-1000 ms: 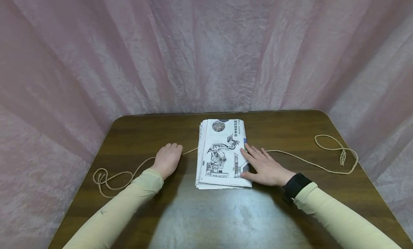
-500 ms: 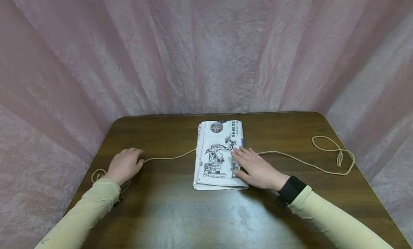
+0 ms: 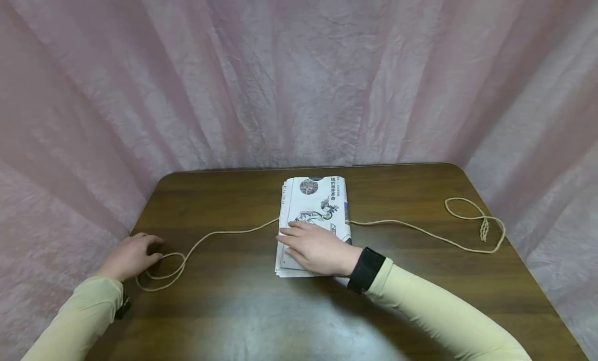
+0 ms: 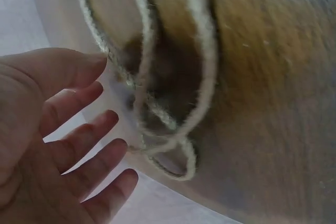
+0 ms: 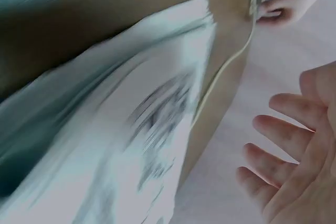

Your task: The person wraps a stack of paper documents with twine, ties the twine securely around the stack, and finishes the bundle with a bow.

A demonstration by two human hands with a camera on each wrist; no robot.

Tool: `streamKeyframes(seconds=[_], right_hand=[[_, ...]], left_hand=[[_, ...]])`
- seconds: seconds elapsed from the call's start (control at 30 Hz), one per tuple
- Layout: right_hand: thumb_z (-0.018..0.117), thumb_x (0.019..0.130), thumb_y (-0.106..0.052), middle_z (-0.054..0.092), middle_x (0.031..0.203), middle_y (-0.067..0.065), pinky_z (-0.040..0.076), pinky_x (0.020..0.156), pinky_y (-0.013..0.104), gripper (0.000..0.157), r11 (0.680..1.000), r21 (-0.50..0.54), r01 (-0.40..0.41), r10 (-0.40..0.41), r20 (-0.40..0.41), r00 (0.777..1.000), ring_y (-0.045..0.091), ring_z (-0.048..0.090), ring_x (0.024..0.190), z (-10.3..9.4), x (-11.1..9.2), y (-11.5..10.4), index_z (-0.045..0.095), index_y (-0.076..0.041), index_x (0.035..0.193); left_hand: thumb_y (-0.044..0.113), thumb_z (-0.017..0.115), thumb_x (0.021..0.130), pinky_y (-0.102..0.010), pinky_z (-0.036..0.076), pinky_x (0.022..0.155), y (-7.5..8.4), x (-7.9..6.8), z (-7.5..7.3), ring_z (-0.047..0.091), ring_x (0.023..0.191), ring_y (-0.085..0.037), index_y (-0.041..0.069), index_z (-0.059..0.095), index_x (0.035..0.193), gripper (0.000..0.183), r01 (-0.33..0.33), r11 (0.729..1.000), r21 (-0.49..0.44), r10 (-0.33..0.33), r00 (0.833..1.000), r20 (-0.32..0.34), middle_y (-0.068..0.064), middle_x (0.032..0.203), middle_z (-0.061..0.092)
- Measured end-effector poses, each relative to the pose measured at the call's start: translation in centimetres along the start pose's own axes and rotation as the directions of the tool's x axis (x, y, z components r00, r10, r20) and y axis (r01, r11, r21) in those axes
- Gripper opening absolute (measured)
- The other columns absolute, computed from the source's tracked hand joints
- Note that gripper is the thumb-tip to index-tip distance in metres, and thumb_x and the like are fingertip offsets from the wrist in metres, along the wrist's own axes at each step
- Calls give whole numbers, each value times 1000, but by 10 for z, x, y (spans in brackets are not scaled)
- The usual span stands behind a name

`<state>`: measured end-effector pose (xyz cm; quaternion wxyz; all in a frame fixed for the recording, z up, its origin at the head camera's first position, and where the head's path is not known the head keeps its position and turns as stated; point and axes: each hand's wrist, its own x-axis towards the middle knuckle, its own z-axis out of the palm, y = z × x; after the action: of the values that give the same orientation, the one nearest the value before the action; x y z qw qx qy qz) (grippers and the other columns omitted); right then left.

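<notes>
A folded newspaper (image 3: 291,197) with a robot-arm drawing lies at the middle of the table. A thin beige rope (image 3: 243,231) passes beneath it and comes out on both sides. My left hand (image 3: 128,256) is at the table's left side, by the looped end of the rope. In the left wrist view its fingers (image 4: 97,124) are spread and grip nothing; the thumb tip overlaps a strand, and I cannot tell whether they touch. My right hand (image 3: 320,249) is over the newspaper's lower part, fingers extended, hiding some of the drawing. The right wrist view shows those fingers (image 5: 283,129) apart from the paper.
The brown wooden table (image 3: 224,298) has rounded far corners. Pink curtains (image 3: 299,80) hang behind it and at both sides. At the right, the rope bends into a loop with a knotted end (image 3: 484,229). A black band (image 3: 366,270) circles the right wrist.
My left hand has moved left from beside the newspaper to the rope's looped end. My right hand has shifted left from the newspaper's right edge to over its lower part.
</notes>
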<state>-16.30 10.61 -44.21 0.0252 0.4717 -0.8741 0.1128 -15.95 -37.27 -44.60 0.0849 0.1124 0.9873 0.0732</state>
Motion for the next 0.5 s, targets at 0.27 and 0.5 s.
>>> streamKeyframes(seconds=[0.27, 0.5], right_hand=[[38, 108, -34, 49, 148, 5, 25, 116, 34, 43, 989, -75, 128, -123, 66, 990, 26, 37, 140, 16, 36, -33, 54, -15, 144], [41, 107, -33, 51, 146, 5, 25, 116, 35, 41, 995, -41, 88, -84, 89, 992, 26, 36, 141, 22, 33, -31, 58, -15, 140]], left_hand=[[20, 66, 89, -62, 45, 83, -9, -5, 7, 51, 111, -51, -1, 62, 124, 41, 42, 997, -67, -39, 998, 45, -32, 126, 52], [9, 72, 85, -55, 46, 80, -14, -1, 11, 56, 99, -39, 5, 66, 104, 20, -55, 997, -49, 54, 998, -22, -18, 106, 59]])
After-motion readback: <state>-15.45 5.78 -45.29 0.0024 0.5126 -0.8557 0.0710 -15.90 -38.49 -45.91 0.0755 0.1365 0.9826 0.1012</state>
